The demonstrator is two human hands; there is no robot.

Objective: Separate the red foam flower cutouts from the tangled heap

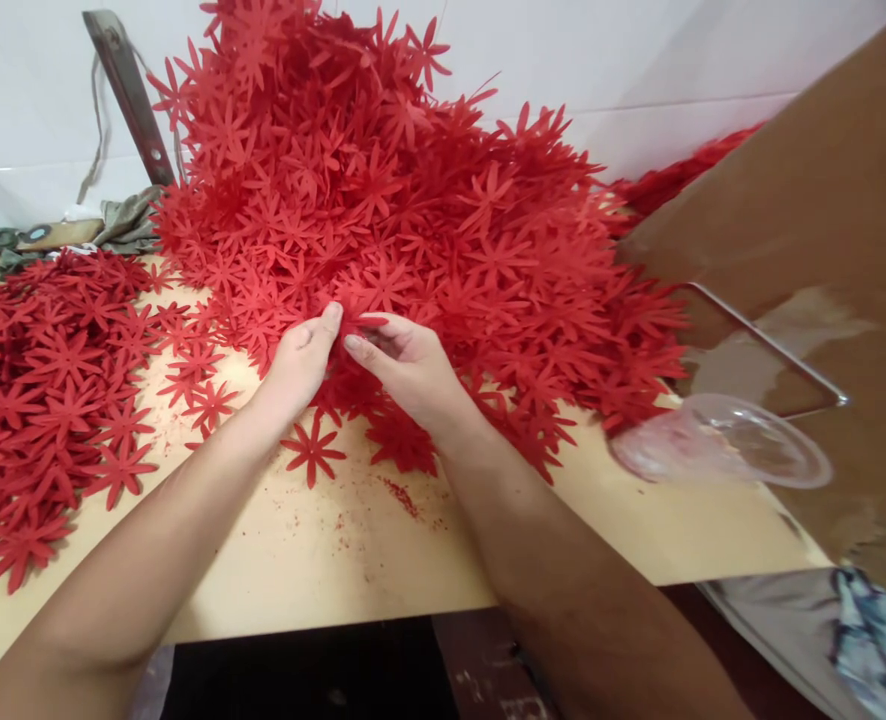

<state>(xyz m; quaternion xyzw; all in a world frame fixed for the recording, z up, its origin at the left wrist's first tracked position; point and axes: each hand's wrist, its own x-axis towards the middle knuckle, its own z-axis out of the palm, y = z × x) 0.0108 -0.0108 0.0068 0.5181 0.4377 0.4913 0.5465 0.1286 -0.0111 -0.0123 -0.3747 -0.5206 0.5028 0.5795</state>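
Between my two hands is a red flower cutout (354,320) with narrow petals, held in front of a big heap of similar red flower cutouts (413,200). My left hand (304,358) is closed on its left side, thumb up, with the other fingers mostly hidden behind. From the right, my right hand (407,362) has its thumb and bent fingers around the petals, closed on the same flower. A single cutout (313,450) lies flat on the table below my left hand.
A second pile of red cutouts (45,390) covers the table's left side. Red crumbs (405,497) dot the pale tabletop (323,580). At right, a clear plastic cup (720,440) lies tipped beside a brown board (810,250). A metal bar (129,100) stands at back left.
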